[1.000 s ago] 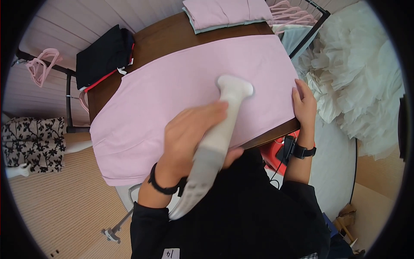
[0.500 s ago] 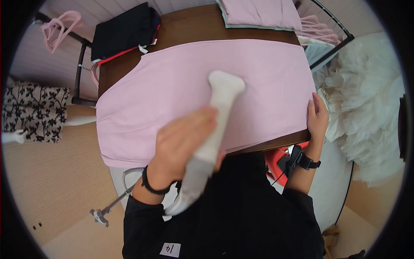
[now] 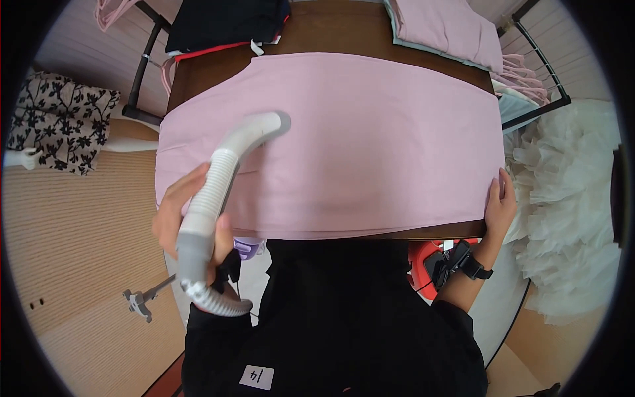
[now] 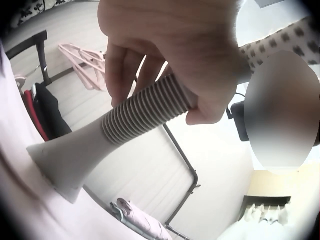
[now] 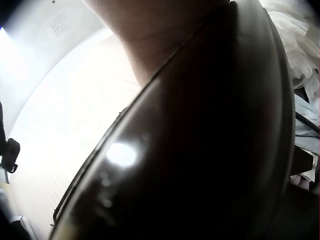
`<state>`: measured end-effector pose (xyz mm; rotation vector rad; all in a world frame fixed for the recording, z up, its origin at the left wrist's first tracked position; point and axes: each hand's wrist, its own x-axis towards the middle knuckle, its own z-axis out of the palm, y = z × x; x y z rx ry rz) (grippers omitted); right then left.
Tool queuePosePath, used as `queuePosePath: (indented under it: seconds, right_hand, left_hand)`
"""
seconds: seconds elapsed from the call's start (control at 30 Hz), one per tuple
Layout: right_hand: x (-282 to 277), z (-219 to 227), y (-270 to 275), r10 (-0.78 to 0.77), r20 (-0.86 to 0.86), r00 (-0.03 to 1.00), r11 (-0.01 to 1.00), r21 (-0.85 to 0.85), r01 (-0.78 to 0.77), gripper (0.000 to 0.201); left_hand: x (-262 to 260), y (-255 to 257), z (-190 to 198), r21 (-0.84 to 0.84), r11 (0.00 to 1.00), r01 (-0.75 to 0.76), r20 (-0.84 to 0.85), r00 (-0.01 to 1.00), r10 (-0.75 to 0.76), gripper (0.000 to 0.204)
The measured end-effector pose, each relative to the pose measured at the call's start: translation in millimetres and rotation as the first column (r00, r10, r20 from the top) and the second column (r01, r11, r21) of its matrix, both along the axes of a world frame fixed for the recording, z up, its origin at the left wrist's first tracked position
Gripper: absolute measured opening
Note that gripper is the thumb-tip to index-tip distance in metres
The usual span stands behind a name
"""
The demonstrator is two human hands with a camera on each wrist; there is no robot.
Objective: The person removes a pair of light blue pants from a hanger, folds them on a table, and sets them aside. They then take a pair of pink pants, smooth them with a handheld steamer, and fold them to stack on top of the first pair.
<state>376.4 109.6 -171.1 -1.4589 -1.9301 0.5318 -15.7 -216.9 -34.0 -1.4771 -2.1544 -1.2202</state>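
My left hand (image 3: 175, 208) grips a white garment steamer (image 3: 215, 177) by its ribbed handle, and a hose curls away below the grey collar. The steamer's flared head (image 4: 67, 162) is right at the cloth in the left wrist view. Under it a pink garment (image 3: 377, 145) lies spread flat over the table, with a few creases at its left end. My right hand (image 3: 501, 206) rests at the garment's right edge, by the table's corner, its fingers fairly straight. In the right wrist view, a dark curved surface hides most of that hand.
Folded dark clothes (image 3: 225, 25) and a pink folded stack (image 3: 450, 30) lie along the brown table's (image 3: 331, 30) far side. Black rails (image 3: 541, 63) with pink hangers flank it. White tulle (image 3: 562, 212) hangs at right; a patterned skirt (image 3: 63, 122) is at left.
My left hand has carried the steamer leftward across the pink garment, from right of its middle to its left part. The right hand stays at the right edge. The head view has shifted.
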Motion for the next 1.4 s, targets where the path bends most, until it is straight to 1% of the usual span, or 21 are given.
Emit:
queuePosePath:
  seconds: [0.03,0.13,0.17,0.23,0.3,0.33,0.4,0.57,0.63,0.7,0.77,0.8,0.87,0.9,1.0,1.07,1.1,1.17,1.23,1.3,1.4]
  right_hand:
    - [0.1,0.8,-0.2,0.008,0.004,1.0,1.0,-0.004,-0.008,0.032]
    - [-0.9,2.6,-1.1,0.008,0.038,0.999,0.999,-0.051,-0.006,0.034]
    - [-0.3,1.9,-0.3,-0.001,0.032,0.999,0.999,-0.053,0.002,0.034]
    - [2.7,-0.9,1.6,-0.002,0.023,1.0,0.998,-0.055,0.003,0.033]
    - [7.0,-6.9,5.7,0.003,-0.003,1.0,0.999,-0.052,-0.003,0.034]
    - [8.0,-8.6,6.3,0.019,-0.004,1.0,0.999,-0.045,-0.019,0.034]
    - [9.6,-8.2,7.0,-0.013,0.015,1.0,0.997,-0.074,0.014,0.035]
    - [7.8,-4.0,5.0,0.003,0.056,0.998,0.998,-0.064,0.0,0.035]
    - [7.3,-3.7,4.7,0.006,0.043,0.999,0.997,-0.079,-0.002,0.035]
    - [7.2,-3.5,5.0,0.003,0.051,0.999,0.997,-0.078,0.001,0.035]
    - [8.3,-4.3,6.2,0.007,0.066,0.998,0.998,-0.068,-0.002,0.035]
    - [8.9,-4.8,6.5,0.009,0.081,0.997,0.998,-0.056,-0.004,0.036]
    - [8.8,-4.8,6.7,0.01,0.071,0.997,0.998,-0.067,-0.005,0.036]
    - [8.5,-4.9,6.4,0.009,0.057,0.998,0.997,-0.075,-0.005,0.036]
    - [7.2,-4.2,5.9,-0.008,0.058,0.998,0.996,-0.089,0.013,0.036]
    - [12.8,-10.9,9.1,-0.013,0.067,0.998,0.997,-0.081,0.018,0.036]
    - [13.4,-11.1,10.0,-0.017,0.075,0.997,0.997,-0.071,0.022,0.037]
    - [11.0,-8.2,7.2,-0.012,0.073,0.997,0.997,-0.076,0.018,0.037]
    - [9.1,-6.6,7.2,-0.005,0.067,0.998,0.997,-0.078,0.01,0.037]
    - [11.5,-8.8,8.1,0.003,0.062,0.998,0.998,-0.066,0.002,0.037]
    - [10.5,-6.2,7.0,0.006,0.074,0.997,0.997,-0.071,0.0,0.037]
  left_hand:
    - [2.5,-6.7,2.4,-0.004,1.0,-0.008,0.004,1.0,0.008,0.043]
    - [5.7,-19.4,3.8,-0.002,0.995,0.095,-0.1,0.99,-0.095,0.051]
    - [10.2,-17.9,0.9,-0.005,0.996,0.084,-0.099,0.992,-0.084,0.051]
    - [27.0,-5.3,-6.2,0.059,0.986,0.157,-0.056,0.987,-0.154,0.048]
    - [40.4,5.3,-9.7,0.054,0.967,0.249,0.023,0.968,-0.251,0.042]
    - [45.0,10.9,-11.9,0.06,0.97,0.234,0.021,0.972,-0.236,0.042]
    - [48.1,20.4,-15.8,0.096,0.939,0.331,0.12,0.932,-0.341,0.038]
    - [24.7,17.5,-28.7,0.1,0.974,0.202,0.046,0.977,-0.207,0.039]
    - [8.6,5.8,-37.3,0.147,0.988,-0.048,0.039,0.998,0.043,0.041]
    - [-9.8,-13.0,-36.3,0.134,0.973,-0.187,0.013,0.982,0.187,0.041]
    - [-24.5,-41.2,-36.2,0.044,0.925,-0.379,0.008,0.926,0.379,0.038]
    - [-30.5,-56.0,-37.5,0.039,0.924,-0.38,0.009,0.925,0.38,0.038]
    - [-39.1,-85.0,-39.5,0.098,0.879,-0.467,0.147,0.88,0.451,0.038]
    - [-39.5,-97.1,-37.7,0.109,0.887,-0.448,0.181,0.887,0.426,0.037]
    - [-26.7,-112.1,-30.4,0.116,0.896,-0.428,0.154,0.899,0.409,0.039]
    - [-8.6,-107.3,-24.9,0.067,0.935,-0.348,0.117,0.933,0.339,0.047]
    - [-6.5,-103.2,-25.5,0.046,0.956,-0.289,-0.008,0.957,0.29,0.052]
    - [13.5,-82.0,-16.9,0.024,0.988,-0.155,0.012,0.988,0.155,0.052]
    - [24.8,-63.0,-20.7,0.025,0.997,0.073,0.049,0.996,-0.075,0.05]
    - [36.6,-39.6,-18.0,0.021,0.953,0.302,0.131,0.944,-0.302,0.047]
    - [54.0,-10.8,-25.7,0.091,0.864,0.495,0.201,0.841,-0.503,0.047]
